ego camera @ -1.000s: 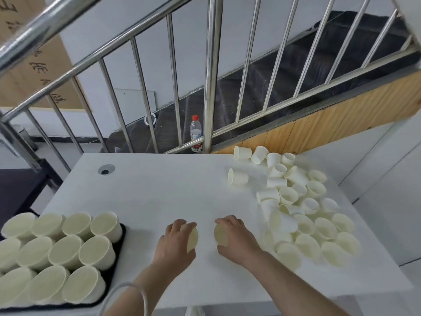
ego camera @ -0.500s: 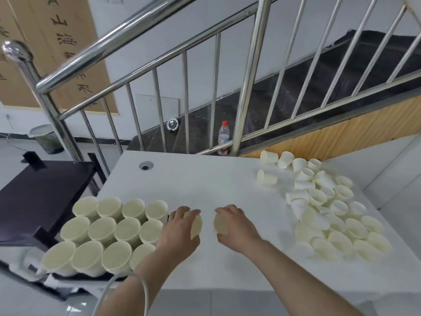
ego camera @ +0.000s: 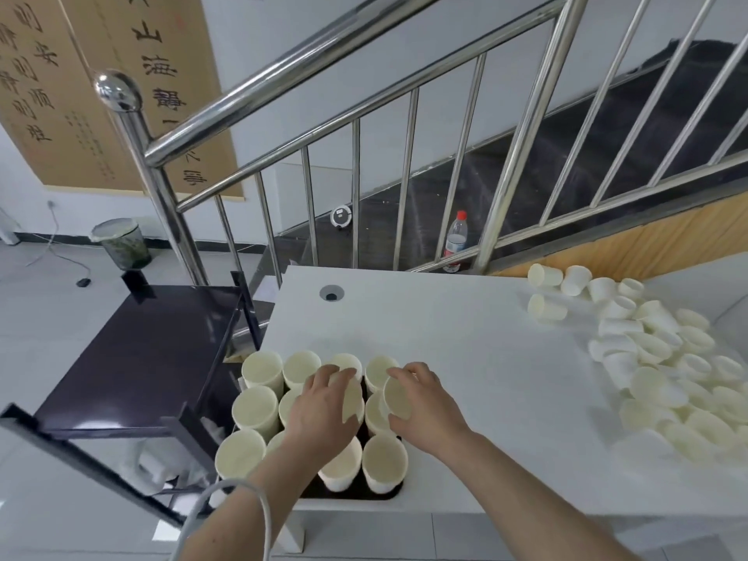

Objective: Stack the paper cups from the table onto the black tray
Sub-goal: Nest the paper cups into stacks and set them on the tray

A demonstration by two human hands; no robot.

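paper cups (ego camera: 664, 358) lie in a loose heap along the right edge of the white table (ego camera: 465, 338), most of them tipped on their sides, with a few single cups at the far right corner. more paper cups stand upright in rows on the black tray (ego camera: 356, 493), which sits at the near left corner of the table; only a dark strip of the tray shows at its near edge, below the front row.

head view, hands: the left hand (ego camera: 324, 415) is over the middle of the tray, fingers curled around one paper cup held with its mouth turned to the right. the right hand (ego camera: 429, 406) is just beside it, over the right side of the tray, fingers and thumb curled around a second paper cup whose round end faces the camera. the two held cups are near each other but apart. whether either held cup touches the standing cups below cannot be told. a thin white cable (ego camera: 259, 508) loops over the left forearm.

head view, surroundings: a round cable hole (ego camera: 332, 293) is set in the table near its far left corner. a dark side table (ego camera: 145, 358) stands against the left edge of the table. behind the far edge rises a steel stair railing (ego camera: 356, 74), and a plastic bottle (ego camera: 455, 241) with a red cap stands on the stairs behind it. a waste bin (ego camera: 121, 242) stands on the floor by the wall at the left, below a hanging calligraphy scroll (ego camera: 154, 74).
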